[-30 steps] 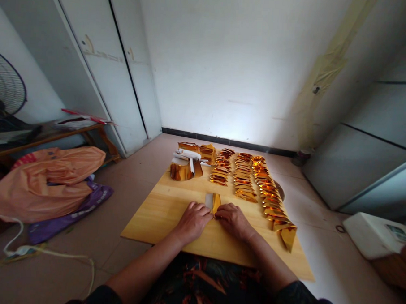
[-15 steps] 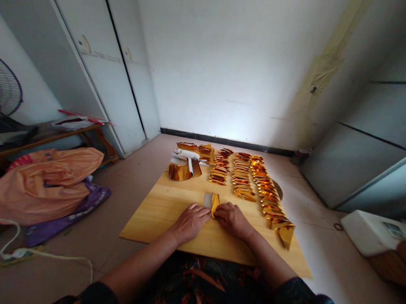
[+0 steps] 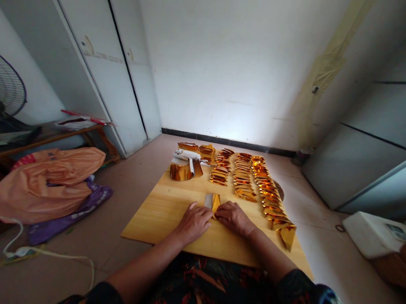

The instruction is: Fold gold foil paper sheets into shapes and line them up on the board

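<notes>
Two hands: left hand (image 3: 193,221) and right hand (image 3: 233,217) lie side by side on the board (image 3: 160,213), knuckles up.
Left fingers: curled down and pressed on the near end of the foil (image 3: 213,201); whether they pinch it cannot be told.
Right fingers: curled likewise, tips on the foil's right edge, just beside the left fingertips.
Foil: a gold folded piece with a silver-white flap, flat on the board, sticking out just beyond the fingertips.
Folded pieces (image 3: 267,190): three gold rows, beyond and to the right of the right fingers; the longest row runs back past the right wrist.
Stack (image 3: 185,167): gold sheets with white strips, well beyond the left fingers.
Bag (image 3: 47,179): orange, on the floor far left of the left hand.
</notes>
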Available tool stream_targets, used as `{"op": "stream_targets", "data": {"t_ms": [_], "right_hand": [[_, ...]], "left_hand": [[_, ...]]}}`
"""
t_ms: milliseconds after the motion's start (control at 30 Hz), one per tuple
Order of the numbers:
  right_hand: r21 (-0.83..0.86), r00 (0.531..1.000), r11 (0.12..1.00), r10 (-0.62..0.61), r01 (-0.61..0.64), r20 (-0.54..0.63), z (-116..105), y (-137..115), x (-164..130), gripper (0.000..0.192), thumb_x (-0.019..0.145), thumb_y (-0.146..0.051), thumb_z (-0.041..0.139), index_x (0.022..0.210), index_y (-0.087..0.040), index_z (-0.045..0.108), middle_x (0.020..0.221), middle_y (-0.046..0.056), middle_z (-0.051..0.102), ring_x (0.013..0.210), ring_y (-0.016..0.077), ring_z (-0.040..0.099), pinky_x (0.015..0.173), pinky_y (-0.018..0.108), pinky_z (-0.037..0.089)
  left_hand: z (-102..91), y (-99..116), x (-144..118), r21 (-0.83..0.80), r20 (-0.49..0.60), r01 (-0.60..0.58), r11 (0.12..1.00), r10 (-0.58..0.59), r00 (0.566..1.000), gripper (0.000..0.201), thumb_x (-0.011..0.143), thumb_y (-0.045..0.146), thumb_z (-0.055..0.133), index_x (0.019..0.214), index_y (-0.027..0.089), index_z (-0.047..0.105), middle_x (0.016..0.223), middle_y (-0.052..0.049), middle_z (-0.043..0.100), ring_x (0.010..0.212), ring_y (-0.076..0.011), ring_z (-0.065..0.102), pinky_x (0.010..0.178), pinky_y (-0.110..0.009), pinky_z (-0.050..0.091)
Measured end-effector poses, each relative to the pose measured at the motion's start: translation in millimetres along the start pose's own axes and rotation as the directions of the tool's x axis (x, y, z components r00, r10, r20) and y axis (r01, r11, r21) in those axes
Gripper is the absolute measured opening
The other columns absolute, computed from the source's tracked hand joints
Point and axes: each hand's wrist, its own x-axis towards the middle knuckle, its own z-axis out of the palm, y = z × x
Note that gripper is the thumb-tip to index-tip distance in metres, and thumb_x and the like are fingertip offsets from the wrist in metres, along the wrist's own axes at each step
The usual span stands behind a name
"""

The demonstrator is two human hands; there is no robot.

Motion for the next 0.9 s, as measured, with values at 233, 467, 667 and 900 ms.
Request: {"op": "stream_targets", "data": {"t_ms": [233,467,667,900], "right_hand": [[0.045,0.996,0.999,0.003,0.001,-0.088,9,6,-2,0.028,0.094,-0.035,0.045,0.088,-0.023,0.069,0.094,0.005,0.068,0.088,0.0168,0.054,0.074,0.029,0.035],[-0.011,0.996,0.997,0.074,-0.074,-0.045,19,8,7,0.023,0.094,-0.027,0.046,0.081,-0.018,0.063,0.083,0.004,0.063,0.083,0.0155,0.054,0.07,0.026,0.034],[-0.023,0.993,0.993,0.115,-0.116,-0.03,26,6,12,0.024,0.095,-0.024,0.043,0.079,-0.016,0.06,0.081,0.004,0.06,0.075,0.0128,0.055,0.068,0.024,0.035],[-0.061,0.987,0.986,0.158,-0.156,0.034,27,4,20,0.022,0.093,-0.024,0.045,0.08,-0.015,0.06,0.079,0.006,0.061,0.073,0.0142,0.056,0.069,0.026,0.039]], "left_hand": [[8.3,16,6,0.115,-0.107,0.076,0.99,-0.064,0.992,0.011,0.086,0.021,0.053,0.079,0.022,0.061,0.081,0.001,0.065,0.078,-0.015,0.059,0.102,-0.048,0.027],[14.3,18,6,0.226,-0.183,0.035,0.973,0.008,0.983,0.015,0.087,0.017,0.052,0.076,0.021,0.061,0.075,0.002,0.062,0.07,-0.0126,0.057,0.107,-0.049,0.021],[8.6,16,3,0.106,-0.201,0.082,0.991,-0.059,0.978,0.016,0.087,0.02,0.051,0.077,0.024,0.063,0.082,0.003,0.067,0.076,-0.0121,0.06,0.109,-0.05,0.016],[1.5,19,4,-0.048,-0.126,0.216,0.975,-0.22,0.967,0.009,0.082,0.025,0.058,0.076,0.024,0.064,0.088,0.002,0.07,0.087,-0.0165,0.061,0.108,-0.053,0.015]]}}
